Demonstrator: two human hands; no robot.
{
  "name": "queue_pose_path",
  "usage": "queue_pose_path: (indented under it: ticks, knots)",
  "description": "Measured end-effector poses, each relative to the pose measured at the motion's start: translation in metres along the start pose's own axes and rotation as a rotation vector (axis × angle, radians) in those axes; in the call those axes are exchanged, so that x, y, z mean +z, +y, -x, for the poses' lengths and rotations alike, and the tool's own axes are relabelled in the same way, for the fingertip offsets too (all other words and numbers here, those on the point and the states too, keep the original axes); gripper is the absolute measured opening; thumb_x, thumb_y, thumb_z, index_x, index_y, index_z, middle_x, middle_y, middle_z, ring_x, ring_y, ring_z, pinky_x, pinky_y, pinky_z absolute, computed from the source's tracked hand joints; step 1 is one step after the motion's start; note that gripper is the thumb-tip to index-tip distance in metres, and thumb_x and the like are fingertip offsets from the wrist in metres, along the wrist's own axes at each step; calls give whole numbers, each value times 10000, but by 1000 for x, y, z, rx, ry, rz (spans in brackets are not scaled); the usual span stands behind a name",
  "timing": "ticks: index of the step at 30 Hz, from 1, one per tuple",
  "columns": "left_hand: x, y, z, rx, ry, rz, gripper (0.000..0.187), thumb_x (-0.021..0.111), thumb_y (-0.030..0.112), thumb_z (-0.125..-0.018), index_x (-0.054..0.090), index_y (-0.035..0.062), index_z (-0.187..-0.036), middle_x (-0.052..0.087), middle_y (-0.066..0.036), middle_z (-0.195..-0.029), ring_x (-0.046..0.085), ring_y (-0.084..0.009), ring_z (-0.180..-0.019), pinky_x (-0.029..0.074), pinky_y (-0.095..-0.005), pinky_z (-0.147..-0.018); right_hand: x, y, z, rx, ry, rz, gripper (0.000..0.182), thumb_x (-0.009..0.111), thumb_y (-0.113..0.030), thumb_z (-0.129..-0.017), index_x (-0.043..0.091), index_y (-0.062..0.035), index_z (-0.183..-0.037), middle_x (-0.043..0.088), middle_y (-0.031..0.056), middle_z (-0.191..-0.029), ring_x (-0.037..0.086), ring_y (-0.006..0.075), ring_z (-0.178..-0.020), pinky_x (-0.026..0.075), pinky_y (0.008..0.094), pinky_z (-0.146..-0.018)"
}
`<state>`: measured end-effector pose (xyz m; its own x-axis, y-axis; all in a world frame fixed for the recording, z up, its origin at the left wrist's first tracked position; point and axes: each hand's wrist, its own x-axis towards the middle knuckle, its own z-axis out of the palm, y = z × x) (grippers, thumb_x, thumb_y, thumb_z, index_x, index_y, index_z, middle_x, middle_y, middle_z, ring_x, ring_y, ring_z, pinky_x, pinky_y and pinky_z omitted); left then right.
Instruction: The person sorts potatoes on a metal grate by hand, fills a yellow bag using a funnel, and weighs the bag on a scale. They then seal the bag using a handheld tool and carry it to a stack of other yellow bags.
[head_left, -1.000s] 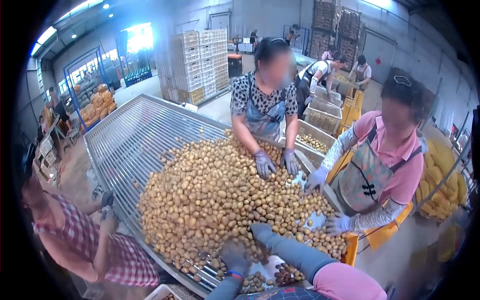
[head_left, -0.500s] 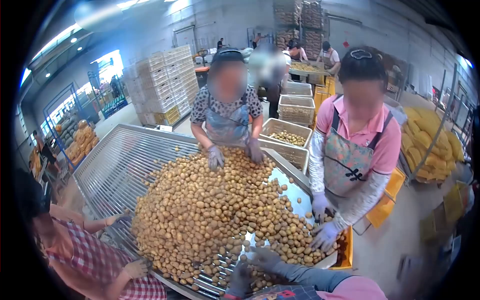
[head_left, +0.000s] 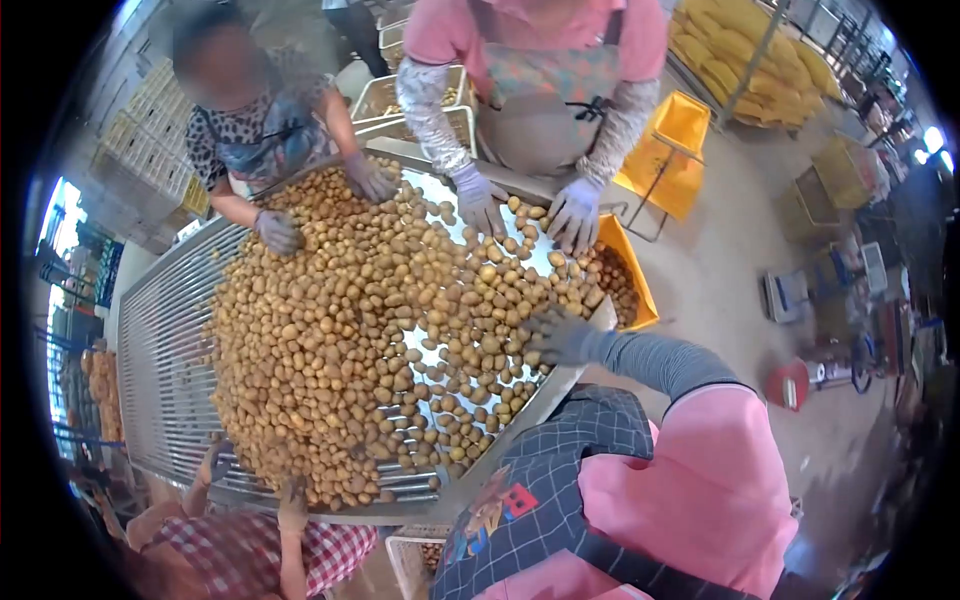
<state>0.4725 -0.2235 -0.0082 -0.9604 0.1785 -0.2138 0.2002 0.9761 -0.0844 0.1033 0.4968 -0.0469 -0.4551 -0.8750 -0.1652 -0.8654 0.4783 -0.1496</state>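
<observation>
My right hand (head_left: pixel 562 335), in a grey glove with a grey sleeve cover, lies on small brown potatoes (head_left: pixel 310 345) near the table's right corner. Its fingers are stretched apart over the potatoes and grip none. My left hand is out of view; only pink sleeve cloth shows at the bottom edge. The potatoes form a wide heap on a metal sorting table (head_left: pixel 165 390) with slatted bars, thinning out near me over a shiny sheet. Just beyond my hand, a yellow crate (head_left: pixel 645 290) below the table's corner holds more potatoes.
Opposite, a co-worker in pink rests gloved hands (head_left: pixel 575 213) on the potatoes. Another co-worker's gloved hands (head_left: pixel 278 232) touch the heap at the far left. A person in a checked top (head_left: pixel 230 550) works at lower left. A yellow container (head_left: pixel 665 150) and stacked sacks (head_left: pixel 750 60) stand behind.
The view has tilted down and turned right. My left hand has gone out of sight. My right hand has moved over the potatoes toward the yellow crate's corner.
</observation>
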Motion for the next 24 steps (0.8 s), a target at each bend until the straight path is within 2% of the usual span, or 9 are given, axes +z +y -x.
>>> queue_pose_path:
  ticks: [5,8,12,13,15,18,20,21,24]
  knots:
    - [-9,56,70,76,43,-555,425,612,187,-798,588,-29,-1163,586,-195,-1240,560,-330,-1142,460,-403,-939,-16,43,32,298,-123,6,438,410,-392,-969,455,-259,-1385,248,55,-1560,239,277,-1425,124,536,-1162]
    - [34,169,109,-207,-195,-393,428,590,192,-826,560,-18,-1198,575,-178,-1246,555,-314,-1139,461,-398,-941,-24,73,46,367,-130,-75,443,415,-406,-966,464,-249,-1377,242,46,-1562,247,274,-1420,125,548,-1155]
    - [96,381,75,-1143,-206,330,432,561,197,-865,523,-3,-1245,560,-155,-1254,547,-294,-1136,462,-390,-944,-4,135,67,244,96,-272,418,552,-338,-885,542,-195,-1278,449,78,-1418,478,294,-1222,367,459,-1041]
    - [107,435,58,-1321,-140,522,433,553,199,-874,513,1,-1257,557,-150,-1256,545,-289,-1135,462,-388,-944,4,151,69,197,233,-386,424,619,-301,-810,568,-151,-1204,525,95,-1309,545,313,-1097,457,413,-928]
    - [114,532,23,-1555,47,917,435,539,202,-894,494,9,-1280,550,-138,-1261,541,-278,-1134,463,-385,-946,3,186,76,205,117,-385,437,633,-304,-788,567,-146,-1190,531,105,-1289,549,320,-1088,466,413,-910]
    - [80,637,-47,-1639,322,1379,438,517,206,-922,466,20,-1316,539,-121,-1267,535,-263,-1131,463,-379,-948,40,248,99,214,85,-379,453,656,-314,-757,587,-149,-1172,547,137,-1238,554,324,-1082,468,407,-903]
    - [48,687,-121,-1567,379,1665,441,502,209,-942,448,27,-1339,531,-110,-1271,531,-253,-1130,464,-375,-949,58,294,110,214,-365,-767,414,642,-314,-784,607,-147,-1161,575,158,-1189,562,331,-1084,463,415,-916]
    - [33,706,-161,-1493,387,1836,442,495,211,-951,438,31,-1351,528,-104,-1273,530,-248,-1129,464,-373,-950,66,310,112,192,-393,-779,414,642,-314,-784,607,-147,-1161,575,158,-1189,562,331,-1084,463,415,-916]
    - [-8,751,-299,-1309,350,2467,383,522,267,-947,490,63,-1270,569,-97,-1173,557,-275,-1087,472,-417,-936,59,367,78,319,155,-641,472,608,-352,-830,597,-110,-1235,627,163,-1183,589,324,-1112,438,394,-980]
